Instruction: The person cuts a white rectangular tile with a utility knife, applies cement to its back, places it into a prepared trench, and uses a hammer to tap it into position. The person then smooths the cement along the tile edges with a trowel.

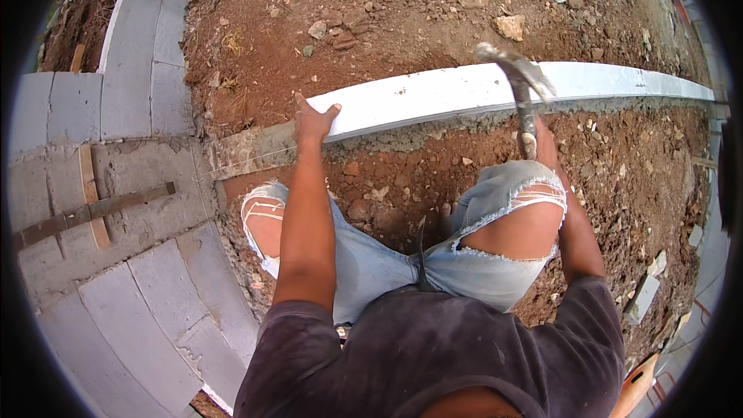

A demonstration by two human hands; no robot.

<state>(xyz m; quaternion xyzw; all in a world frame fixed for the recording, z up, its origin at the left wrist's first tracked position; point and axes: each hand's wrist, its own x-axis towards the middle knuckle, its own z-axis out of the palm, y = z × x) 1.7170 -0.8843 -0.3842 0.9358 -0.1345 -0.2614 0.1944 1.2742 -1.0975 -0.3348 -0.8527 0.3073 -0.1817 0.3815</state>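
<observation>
Clutching hammer (523, 101): right fingers (541, 138); left fingers (333, 111) spread against white slab (433, 97); stones (510, 27), boards (131, 203) around.

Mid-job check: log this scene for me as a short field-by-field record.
Left hand: at left end of white block row
Right hand: gripping hammer
Hammer-to-row contact: cannot tell, head blurred
Row's near edge: grey mortar
String: left of left hand
Far left: grey blocks, crossed wooden strips
Ground: reddish soil, stones
</observation>
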